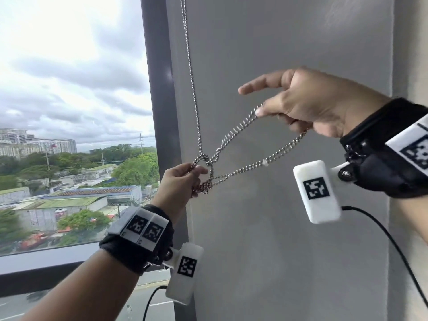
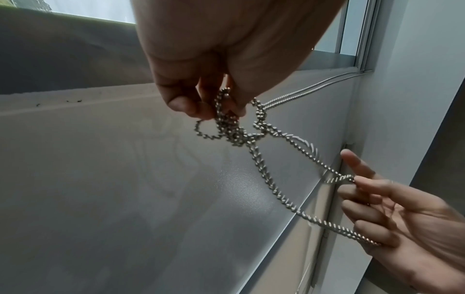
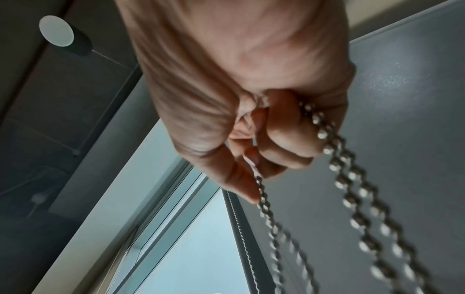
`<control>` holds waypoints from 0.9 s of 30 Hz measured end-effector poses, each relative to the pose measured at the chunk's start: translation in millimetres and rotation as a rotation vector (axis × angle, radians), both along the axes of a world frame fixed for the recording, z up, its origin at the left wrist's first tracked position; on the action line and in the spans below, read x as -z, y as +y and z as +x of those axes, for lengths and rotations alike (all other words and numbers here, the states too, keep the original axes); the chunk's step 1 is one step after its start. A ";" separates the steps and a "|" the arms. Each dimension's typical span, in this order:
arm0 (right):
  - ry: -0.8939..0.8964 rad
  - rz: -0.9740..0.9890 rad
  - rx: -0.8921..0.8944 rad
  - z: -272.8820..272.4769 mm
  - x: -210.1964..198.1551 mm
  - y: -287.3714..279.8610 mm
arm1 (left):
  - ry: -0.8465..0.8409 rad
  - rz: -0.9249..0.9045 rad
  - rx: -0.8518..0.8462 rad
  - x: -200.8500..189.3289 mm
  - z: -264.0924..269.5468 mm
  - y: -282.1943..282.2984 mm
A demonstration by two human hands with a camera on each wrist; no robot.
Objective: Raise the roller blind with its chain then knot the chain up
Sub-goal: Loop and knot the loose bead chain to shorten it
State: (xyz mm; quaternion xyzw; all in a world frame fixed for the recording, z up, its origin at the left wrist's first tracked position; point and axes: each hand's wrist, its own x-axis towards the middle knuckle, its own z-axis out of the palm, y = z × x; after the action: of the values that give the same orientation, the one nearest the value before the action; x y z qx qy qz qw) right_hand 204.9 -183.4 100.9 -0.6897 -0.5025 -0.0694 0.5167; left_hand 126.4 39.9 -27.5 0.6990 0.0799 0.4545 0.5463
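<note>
A metal bead chain (image 1: pixel 192 72) hangs double beside the dark window post and ends in a loose knot (image 1: pixel 206 172). My left hand (image 1: pixel 196 170) pinches the chain at that knot between thumb and fingers; the left wrist view shows the same left hand (image 2: pixel 214 111) pinching the knot (image 2: pixel 239 136). My right hand (image 1: pixel 278 117) holds the chain's loop end out to the right, up from the knot, index finger pointing free. The loop spreads from its thumb to its lower fingers. In the right wrist view, the right hand (image 3: pixel 256 171) has its fingers curled round the chain (image 3: pixel 352 179). No blind fabric covers the pane.
A dark window post (image 1: pixel 159 89) stands left of the chain, with glass and a city view beyond. A grey panel (image 1: pixel 289 228) fills the space behind both hands. The dark sill frame (image 1: pixel 46 272) runs below. Black cables (image 1: pixel 382 232) trail from the wrist cameras.
</note>
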 end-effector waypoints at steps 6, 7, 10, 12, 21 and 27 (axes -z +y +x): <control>-0.107 0.310 0.195 16.8 0.9 0.9 | 0.014 0.031 -0.010 -3.4 -2.9 -3.2; -0.182 0.355 0.251 20.0 0.7 -0.4 | 0.016 0.041 -0.016 -3.9 -2.9 -3.9; -0.398 0.383 0.429 27.9 0.3 -5.8 | 0.020 0.049 -0.019 -3.9 -2.7 -6.0; -0.424 0.340 0.471 30.5 3.1 -7.0 | 0.026 0.029 -0.010 -2.3 -2.1 -5.3; -0.069 -0.060 0.426 60.8 41.4 -5.6 | -0.027 -0.132 0.059 -0.7 -0.3 -3.4; -0.046 -0.235 0.250 56.6 76.9 24.5 | -0.022 -0.130 0.170 -4.2 4.4 -22.6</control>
State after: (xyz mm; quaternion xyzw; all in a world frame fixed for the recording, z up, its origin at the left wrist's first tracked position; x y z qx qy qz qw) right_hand 261.5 -159.0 24.0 -0.8007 -0.4294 -0.0895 0.4081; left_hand 130.7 17.3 -23.4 0.6612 0.0438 0.4081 0.6280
